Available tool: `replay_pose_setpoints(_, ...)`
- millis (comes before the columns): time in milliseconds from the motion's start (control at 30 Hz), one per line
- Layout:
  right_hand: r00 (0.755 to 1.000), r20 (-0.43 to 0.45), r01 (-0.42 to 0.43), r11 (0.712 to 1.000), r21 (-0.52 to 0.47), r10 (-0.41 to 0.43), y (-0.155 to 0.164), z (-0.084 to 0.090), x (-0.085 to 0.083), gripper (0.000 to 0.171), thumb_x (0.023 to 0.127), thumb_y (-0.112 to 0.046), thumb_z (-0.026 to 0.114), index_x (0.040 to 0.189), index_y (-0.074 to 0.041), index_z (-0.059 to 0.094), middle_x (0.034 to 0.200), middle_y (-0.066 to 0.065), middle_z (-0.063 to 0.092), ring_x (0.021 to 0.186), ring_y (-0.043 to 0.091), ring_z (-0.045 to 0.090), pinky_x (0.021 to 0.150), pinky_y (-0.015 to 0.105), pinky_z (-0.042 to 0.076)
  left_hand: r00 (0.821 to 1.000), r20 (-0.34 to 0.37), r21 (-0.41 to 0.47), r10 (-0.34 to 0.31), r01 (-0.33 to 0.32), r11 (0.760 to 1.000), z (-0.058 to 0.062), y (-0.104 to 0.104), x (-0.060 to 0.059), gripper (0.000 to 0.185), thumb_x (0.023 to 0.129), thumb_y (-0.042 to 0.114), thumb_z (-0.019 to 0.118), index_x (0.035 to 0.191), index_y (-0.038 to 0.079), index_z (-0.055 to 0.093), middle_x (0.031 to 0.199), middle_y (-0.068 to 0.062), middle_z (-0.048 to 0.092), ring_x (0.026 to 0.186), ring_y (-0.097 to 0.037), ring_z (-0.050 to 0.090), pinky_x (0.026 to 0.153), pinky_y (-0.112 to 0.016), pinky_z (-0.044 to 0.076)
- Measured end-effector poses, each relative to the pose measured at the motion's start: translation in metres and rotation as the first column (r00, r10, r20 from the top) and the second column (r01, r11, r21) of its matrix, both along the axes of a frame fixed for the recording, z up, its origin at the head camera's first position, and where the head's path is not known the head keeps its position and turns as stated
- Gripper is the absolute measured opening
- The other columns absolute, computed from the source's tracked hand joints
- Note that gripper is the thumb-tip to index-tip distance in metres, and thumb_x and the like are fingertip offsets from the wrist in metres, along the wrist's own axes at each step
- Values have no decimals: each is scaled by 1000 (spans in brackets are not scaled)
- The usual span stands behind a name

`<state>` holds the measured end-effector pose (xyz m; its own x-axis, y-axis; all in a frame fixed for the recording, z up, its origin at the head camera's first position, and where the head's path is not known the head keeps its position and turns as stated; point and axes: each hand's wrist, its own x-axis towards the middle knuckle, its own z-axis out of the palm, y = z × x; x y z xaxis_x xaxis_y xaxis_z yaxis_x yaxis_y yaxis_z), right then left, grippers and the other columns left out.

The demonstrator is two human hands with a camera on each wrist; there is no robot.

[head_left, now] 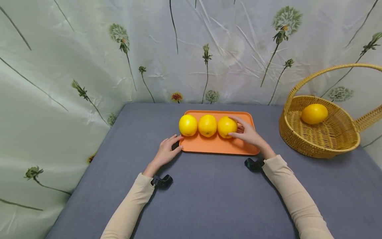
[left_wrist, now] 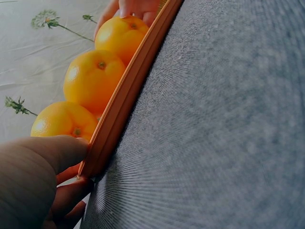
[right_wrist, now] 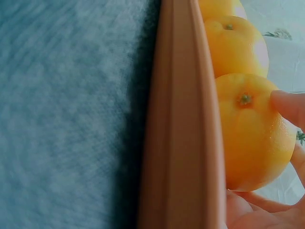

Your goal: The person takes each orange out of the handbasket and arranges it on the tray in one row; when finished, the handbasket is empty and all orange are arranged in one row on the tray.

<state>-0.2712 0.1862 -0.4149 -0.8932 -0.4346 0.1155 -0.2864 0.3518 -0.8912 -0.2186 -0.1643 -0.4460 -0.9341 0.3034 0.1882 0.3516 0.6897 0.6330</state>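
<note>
Three oranges stand in a row on an orange rectangular tray (head_left: 209,146): a left one (head_left: 188,125), a middle one (head_left: 207,125) and a right one (head_left: 227,126). My right hand (head_left: 246,132) grips the right orange from its right side, thumb in front and fingers behind. In the right wrist view this orange (right_wrist: 252,138) shows its stem end, sitting beyond the tray's rim. At the tray's left front corner, my left hand (head_left: 167,151) holds the edge. The left wrist view has its thumb (left_wrist: 62,150) at the rim and the other fingers lower, round the corner.
A wicker basket (head_left: 322,151) with a tall handle stands to the right of the tray, holding one orange (head_left: 314,114). Grey cloth (head_left: 209,196) covers the table. Behind it hangs a pale curtain (head_left: 167,66) printed with dandelions.
</note>
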Motion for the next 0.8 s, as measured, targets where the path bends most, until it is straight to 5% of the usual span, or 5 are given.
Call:
replay_pose_setpoints(333, 1000, 12, 11, 999, 51, -11, 1, 1, -1, 74, 88, -14, 64, 150, -13, 22, 156, 17, 20, 134, 43, 36, 108, 56, 33, 1000, 12, 4, 5, -5, 1000, 2, 0, 1, 42, 91, 24, 60, 129, 7, 56, 136, -13, 55, 138, -32, 38, 114, -58, 20)
replay_pose_setpoints(600, 995, 96, 18, 996, 93, -27, 4, 5, -2, 69, 99, -24, 46, 153, -16, 4, 155, 26, 16, 140, 43, 25, 111, 57, 28, 1000, 16, 0, 4, -4, 1000, 1, 0, -2, 42, 91, 23, 59, 130, 6, 56, 137, -13, 54, 138, -32, 38, 114, -58, 19)
replay_pose_setpoints(800, 993, 112, 20, 997, 78, -29, 5, 6, -1, 65, 100, -28, 41, 152, -14, 4, 152, 30, 18, 139, 45, 26, 107, 58, 33, 1000, 8, -3, 3, -3, 1000, 1, 0, -1, 42, 91, 24, 59, 130, 6, 56, 137, -14, 54, 138, -33, 38, 114, -58, 19)
